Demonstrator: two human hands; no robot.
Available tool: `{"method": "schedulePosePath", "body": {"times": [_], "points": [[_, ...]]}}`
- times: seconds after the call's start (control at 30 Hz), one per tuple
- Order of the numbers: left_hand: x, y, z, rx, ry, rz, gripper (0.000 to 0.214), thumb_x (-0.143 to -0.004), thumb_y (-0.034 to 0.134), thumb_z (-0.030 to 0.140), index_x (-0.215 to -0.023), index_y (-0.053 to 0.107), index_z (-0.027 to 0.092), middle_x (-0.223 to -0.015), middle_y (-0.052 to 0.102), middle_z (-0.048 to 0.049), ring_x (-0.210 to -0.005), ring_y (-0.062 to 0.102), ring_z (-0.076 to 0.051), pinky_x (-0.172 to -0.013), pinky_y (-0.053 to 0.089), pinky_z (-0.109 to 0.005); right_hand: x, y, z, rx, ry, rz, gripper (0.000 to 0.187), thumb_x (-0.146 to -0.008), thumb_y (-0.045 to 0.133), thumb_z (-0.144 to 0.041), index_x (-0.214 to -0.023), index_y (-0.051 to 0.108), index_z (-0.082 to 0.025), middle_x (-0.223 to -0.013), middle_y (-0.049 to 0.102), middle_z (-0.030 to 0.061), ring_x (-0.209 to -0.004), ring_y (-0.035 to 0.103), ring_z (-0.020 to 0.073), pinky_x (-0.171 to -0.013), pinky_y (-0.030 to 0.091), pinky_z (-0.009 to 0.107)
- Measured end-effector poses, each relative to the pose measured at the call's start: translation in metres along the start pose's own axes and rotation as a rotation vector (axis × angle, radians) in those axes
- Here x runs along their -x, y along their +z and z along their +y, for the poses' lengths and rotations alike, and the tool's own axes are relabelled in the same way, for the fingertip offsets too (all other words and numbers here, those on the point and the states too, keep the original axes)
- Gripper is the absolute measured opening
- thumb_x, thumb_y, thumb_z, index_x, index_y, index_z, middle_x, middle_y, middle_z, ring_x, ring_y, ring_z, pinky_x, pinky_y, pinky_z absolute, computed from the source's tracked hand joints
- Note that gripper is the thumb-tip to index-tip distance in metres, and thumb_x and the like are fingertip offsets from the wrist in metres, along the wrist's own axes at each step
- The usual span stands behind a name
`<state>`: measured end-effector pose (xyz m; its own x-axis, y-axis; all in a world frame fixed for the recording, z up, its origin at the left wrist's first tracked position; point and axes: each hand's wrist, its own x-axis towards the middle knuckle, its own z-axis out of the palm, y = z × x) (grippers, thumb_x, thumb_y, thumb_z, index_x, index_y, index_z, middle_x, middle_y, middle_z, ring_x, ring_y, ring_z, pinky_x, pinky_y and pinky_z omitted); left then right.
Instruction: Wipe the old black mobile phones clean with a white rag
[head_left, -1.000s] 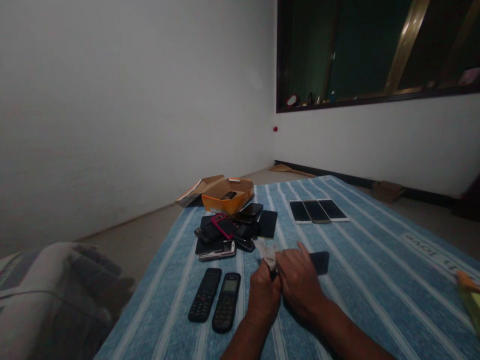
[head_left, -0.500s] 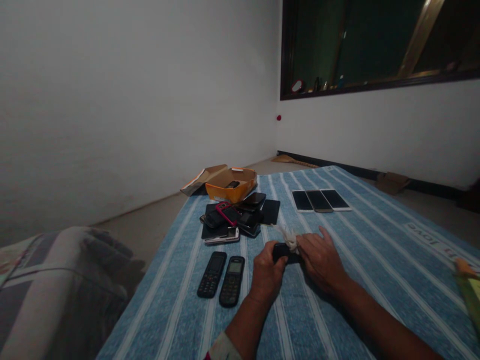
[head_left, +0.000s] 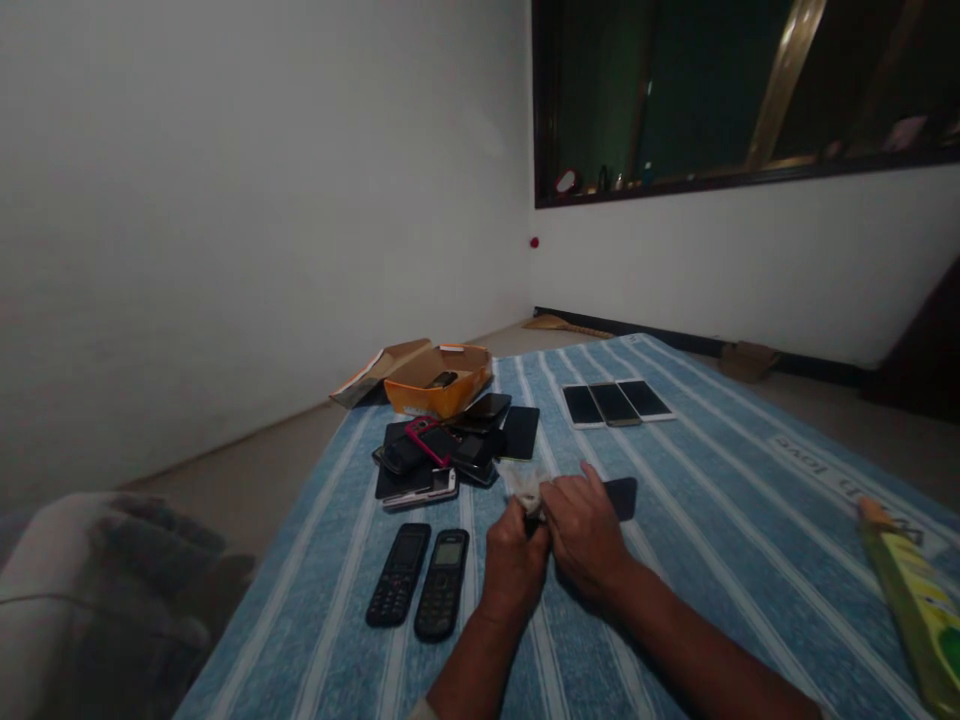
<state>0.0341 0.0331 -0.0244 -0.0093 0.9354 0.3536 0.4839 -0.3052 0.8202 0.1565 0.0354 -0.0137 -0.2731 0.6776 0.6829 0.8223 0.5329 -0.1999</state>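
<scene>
My left hand is closed on the left end of a dark phone; a bit of its black edge shows by my thumb. Bent over the phone's middle, my right hand presses a crumpled whitish cloth or tissue to it near my left fingers. The far end of the dark phone sticks out to the right behind my right hand. Left of my hands lie two black keypad phones, one beside the other. Farther back sits a pile of phones, with a pink-edged one on top.
An open orange box holding a phone stands behind the pile. Three phones lie side by side at the back right. A yellow-green bottle or packet is at the right on the blue striped cloth. Grey fabric hangs at lower left.
The phone's right end now shows past my right hand. My right hand and the cloth have shifted left along it, close against my left hand. The view has turned slightly right.
</scene>
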Motion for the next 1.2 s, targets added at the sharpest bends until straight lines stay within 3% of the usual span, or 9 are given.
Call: {"method": "schedulePosePath", "body": {"times": [0.17, 0.4, 0.53, 0.7, 0.93, 1.03, 1.2], "points": [[-0.002, -0.001, -0.004, -0.031, 0.022, 0.012, 0.012, -0.075, 0.056, 0.024, -0.086, 0.058, 0.021, -0.073, 0.07, -0.0022, -0.069, 0.068, -0.022, -0.064, 0.05, -0.03, -0.004, 0.002, -0.002, 0.006, -0.026, -0.032, 0.018, -0.091, 0.043, -0.012, -0.089, 0.059, -0.019, -0.08, 0.059, 0.0032, -0.08, 0.052, 0.0215, -0.109, 0.022, 0.048], [-0.002, -0.002, -0.002, -0.04, 0.01, -0.012, 0.024, -0.076, 0.058, 0.024, -0.1, 0.06, 0.021, -0.083, 0.071, -0.0011, -0.079, 0.068, -0.021, -0.074, 0.051, -0.031, 0.013, -0.021, 0.046, 0.044, -0.005, -0.058, 0.024, -0.092, 0.042, -0.011, -0.108, 0.059, -0.019, -0.09, 0.064, 0.0046, -0.089, 0.055, 0.0215, -0.108, 0.021, 0.051], [-0.002, -0.003, -0.003, -0.061, -0.026, -0.006, 0.024, -0.076, 0.06, 0.025, -0.099, 0.06, 0.02, -0.079, 0.07, -0.001, -0.079, 0.068, -0.022, -0.074, 0.051, -0.032, 0.02, -0.032, 0.071, -0.001, 0.041, -0.067, 0.023, -0.096, 0.04, -0.015, -0.101, 0.062, -0.019, -0.09, 0.065, 0.0051, -0.088, 0.057, 0.0207, -0.102, 0.03, 0.045], [-0.003, -0.001, -0.007, -0.049, -0.052, -0.015, 0.027, -0.075, 0.059, 0.027, -0.101, 0.06, 0.019, -0.079, 0.069, -0.0024, -0.079, 0.067, -0.023, -0.074, 0.05, -0.033, 0.022, -0.033, 0.083, -0.177, 0.173, -0.042, 0.026, -0.098, 0.037, -0.02, -0.095, 0.063, -0.019, -0.089, 0.063, 0.0056, -0.081, 0.056, 0.019, -0.076, 0.044, 0.031], [-0.002, -0.002, -0.002, -0.051, -0.051, -0.012, 0.025, -0.075, 0.057, 0.027, -0.099, 0.06, 0.02, -0.078, 0.068, -0.002, -0.075, 0.066, -0.022, -0.072, 0.05, -0.032, 0.018, -0.025, 0.064, 0.056, 0.046, -0.034, 0.027, -0.094, 0.037, -0.012, -0.083, 0.061, -0.016, -0.078, 0.057, 0.0071, -0.078, 0.049, 0.0233, -0.081, 0.04, 0.038], [-0.001, -0.002, 0.0, -0.037, -0.031, -0.011, 0.025, -0.075, 0.057, 0.025, -0.099, 0.059, 0.021, -0.08, 0.07, -0.0014, -0.076, 0.067, -0.021, -0.073, 0.05, -0.031, 0.012, -0.017, 0.042, 0.058, -0.008, -0.016, 0.023, -0.09, 0.04, -0.009, -0.093, 0.063, -0.015, -0.08, 0.058, 0.0069, -0.08, 0.049, 0.0236, -0.096, 0.035, 0.045], [0.0, -0.002, -0.002, -0.026, -0.006, -0.015, 0.009, -0.076, 0.055, 0.023, -0.085, 0.057, 0.022, -0.073, 0.068, 0.0005, -0.069, 0.066, -0.02, -0.066, 0.049, -0.029, 0.003, -0.004, 0.01, -0.017, -0.057, -0.019, 0.021, -0.089, 0.044, -0.01, -0.097, 0.062, -0.015, -0.082, 0.06, 0.0062, -0.081, 0.051, 0.0231, -0.103, 0.03, 0.045]]}}
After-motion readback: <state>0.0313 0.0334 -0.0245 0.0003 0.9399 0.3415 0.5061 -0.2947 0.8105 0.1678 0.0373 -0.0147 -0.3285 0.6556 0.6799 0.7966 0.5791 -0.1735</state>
